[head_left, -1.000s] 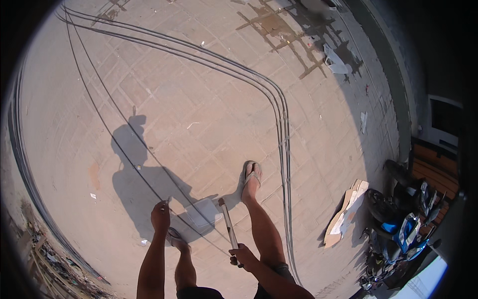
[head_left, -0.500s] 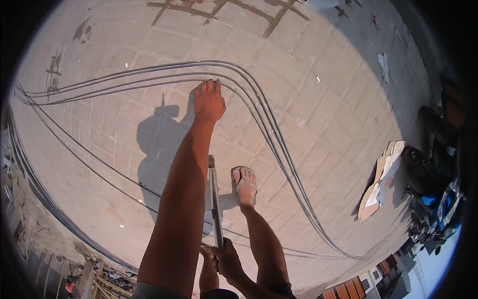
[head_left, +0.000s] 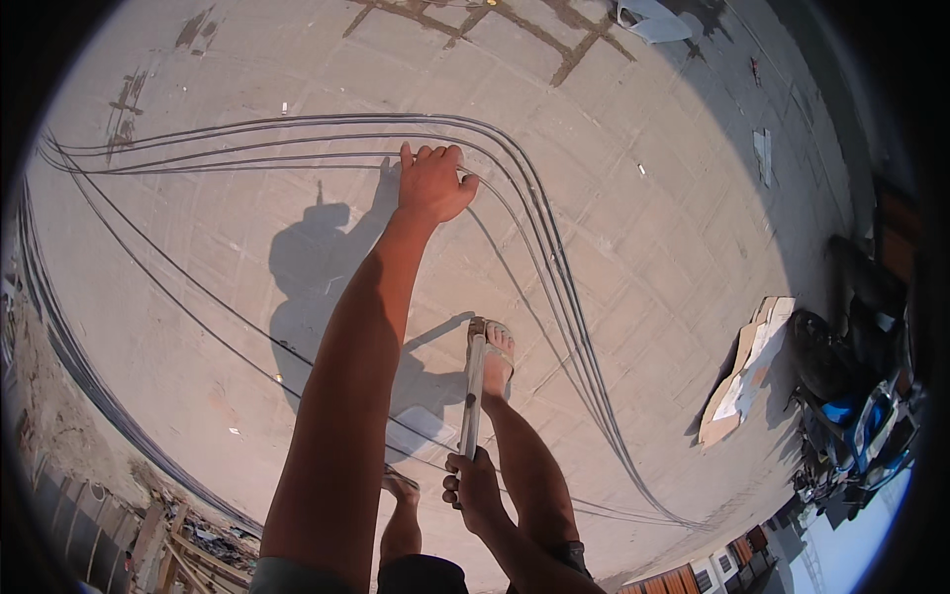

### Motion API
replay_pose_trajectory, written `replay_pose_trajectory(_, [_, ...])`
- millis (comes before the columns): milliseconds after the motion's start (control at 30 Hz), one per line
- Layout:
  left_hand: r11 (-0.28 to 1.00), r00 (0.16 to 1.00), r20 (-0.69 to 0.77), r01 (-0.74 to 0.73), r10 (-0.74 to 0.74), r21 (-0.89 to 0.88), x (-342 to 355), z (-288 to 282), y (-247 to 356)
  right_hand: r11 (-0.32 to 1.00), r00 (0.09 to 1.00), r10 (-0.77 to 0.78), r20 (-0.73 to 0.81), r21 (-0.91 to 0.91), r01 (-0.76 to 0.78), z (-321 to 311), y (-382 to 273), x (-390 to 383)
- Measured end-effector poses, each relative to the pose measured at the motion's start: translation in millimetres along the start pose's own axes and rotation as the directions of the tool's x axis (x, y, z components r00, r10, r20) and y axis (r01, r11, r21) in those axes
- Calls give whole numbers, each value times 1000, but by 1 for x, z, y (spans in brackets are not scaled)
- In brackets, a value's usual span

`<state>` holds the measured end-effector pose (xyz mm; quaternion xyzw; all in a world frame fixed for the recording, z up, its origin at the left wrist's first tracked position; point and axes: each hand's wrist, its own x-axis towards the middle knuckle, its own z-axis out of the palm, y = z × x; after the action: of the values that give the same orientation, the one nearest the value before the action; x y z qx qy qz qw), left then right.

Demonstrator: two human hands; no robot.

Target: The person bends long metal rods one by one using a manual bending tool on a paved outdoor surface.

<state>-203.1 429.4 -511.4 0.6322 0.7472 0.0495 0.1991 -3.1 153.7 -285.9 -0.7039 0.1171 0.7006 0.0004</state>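
My left hand (head_left: 433, 188) is stretched forward with its fingers curled over one cable (head_left: 521, 220) at the bend of several dark cables, and that cable appears slightly lifted, its shadow apart from it. Low in the view, my right hand (head_left: 471, 485) grips a long metal bar (head_left: 473, 386), whose upper end overlaps my sandaled right foot. Two more cables (head_left: 187, 309) run diagonally behind my left forearm, and a pale translucent patch (head_left: 418, 434) on the ground is partly hidden there.
Motorbikes (head_left: 847, 396) stand at the right beside a flattened cardboard sheet (head_left: 742, 371). A thick cable bundle (head_left: 79, 361) curves along the left, near timber and rubble (head_left: 163, 549). A plastic bag (head_left: 653, 20) lies at the far edge on the paving (head_left: 633, 247).
My left hand has reached forward to the cable bend and now raises one cable slightly. The bar's top has swung right, over my foot. The view has shifted with my head.
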Motion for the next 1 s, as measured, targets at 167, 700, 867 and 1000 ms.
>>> replay_pose_trajectory(167, [954, 943, -324, -23, -79, -299, -82, -117, 25, 949, 981, -196, -10, -253, 187, -15, 52, 13])
replay_pose_trajectory(700, [735, 794, -387, 107, -468, -669, -584, -236, -77, 481, 946, -197, 257, -816, 322, -52, 393, -57])
replay_pose_trajectory(867, [241, 742, 57, 288, -668, -927, -651, -143, -76, -378, 804, -340, 488, -853, 359, -203, 422, 31])
replay_pose_trajectory(1000, [442, 770, 21, 388, -638, -809, -700, -98, -116, -305, 851, -318, 417, -895, 325, -150, 467, -44])
